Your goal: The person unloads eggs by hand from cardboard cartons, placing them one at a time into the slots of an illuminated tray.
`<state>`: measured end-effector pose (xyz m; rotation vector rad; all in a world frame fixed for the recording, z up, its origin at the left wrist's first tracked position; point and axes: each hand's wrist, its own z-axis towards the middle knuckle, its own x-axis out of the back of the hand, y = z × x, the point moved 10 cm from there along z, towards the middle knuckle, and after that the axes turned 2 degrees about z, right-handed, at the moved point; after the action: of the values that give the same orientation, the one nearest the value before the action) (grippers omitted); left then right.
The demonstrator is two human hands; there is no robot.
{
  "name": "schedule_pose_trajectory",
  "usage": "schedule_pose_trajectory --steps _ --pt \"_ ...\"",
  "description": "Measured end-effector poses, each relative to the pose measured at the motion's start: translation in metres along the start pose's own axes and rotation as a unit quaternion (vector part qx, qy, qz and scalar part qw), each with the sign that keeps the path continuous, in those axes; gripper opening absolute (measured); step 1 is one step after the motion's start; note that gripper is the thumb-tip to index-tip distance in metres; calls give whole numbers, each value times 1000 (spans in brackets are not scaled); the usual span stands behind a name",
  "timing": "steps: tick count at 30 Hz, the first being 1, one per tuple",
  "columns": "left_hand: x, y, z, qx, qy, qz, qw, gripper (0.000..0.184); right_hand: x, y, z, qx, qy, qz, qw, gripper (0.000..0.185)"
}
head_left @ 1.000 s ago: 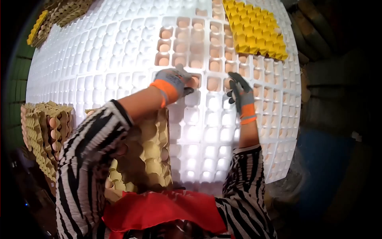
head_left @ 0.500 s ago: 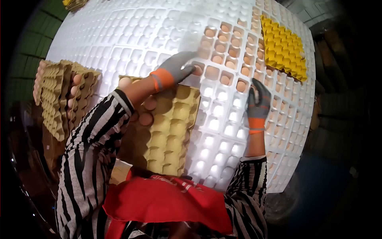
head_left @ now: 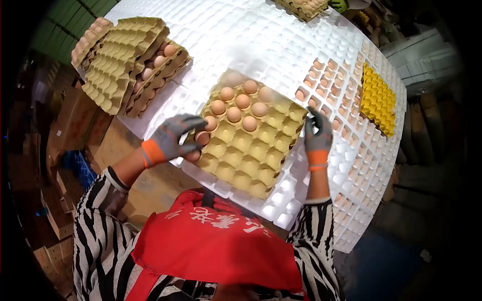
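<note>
A fibre egg tray (head_left: 241, 165) lies tilted in front of me, with several brown eggs in its far cups and bare cups towards me. At its left edge my left hand (head_left: 173, 138), in a grey and orange glove, has thumb and fingers closed around an egg (head_left: 202, 138). Another egg (head_left: 192, 155) shows just below its thumb. Beside the tray's right edge is my right hand (head_left: 318, 135), gloved alike, its thumb and curved fingers apart with no egg visible between them. Beyond it, eggs (head_left: 321, 92) sit in the white moulded trays (head_left: 286, 205).
Stacked fibre trays with eggs (head_left: 125, 70) stand at the left. A yellow tray (head_left: 377, 100) lies on the white trays at the right. At the far edge are another egg tray (head_left: 304, 7) and another person's green-gloved hand (head_left: 339, 5).
My left hand has moved from the eggs in the white trays back to the fibre tray's left edge. The view has shifted, showing more of that tray. My right hand stays at the right.
</note>
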<state>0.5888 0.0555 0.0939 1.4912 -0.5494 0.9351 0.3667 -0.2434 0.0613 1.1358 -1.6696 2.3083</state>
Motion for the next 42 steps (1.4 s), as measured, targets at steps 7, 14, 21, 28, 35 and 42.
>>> schedule_pose_trajectory --steps 7,14,21,28,35,42 --pt "-62 12 -58 -80 -93 237 964 47 -113 -110 -74 207 -162 -226 938 51" --pt "-32 -42 -64 127 4 -291 948 30 -98 -43 -66 -129 -130 471 863 43" --pt "-37 3 -26 -54 41 107 992 39 -153 -133 -63 159 -113 -217 957 40" --pt "-7 -28 -17 107 55 -46 992 37 -111 -60 -55 -158 -122 381 903 50" --pt "-6 -23 24 109 24 119 987 45 -73 -69 -21 17 -102 -30 994 47" --pt "-30 -17 31 108 -41 244 963 64 -133 -78 -13 79 -99 -396 909 40"
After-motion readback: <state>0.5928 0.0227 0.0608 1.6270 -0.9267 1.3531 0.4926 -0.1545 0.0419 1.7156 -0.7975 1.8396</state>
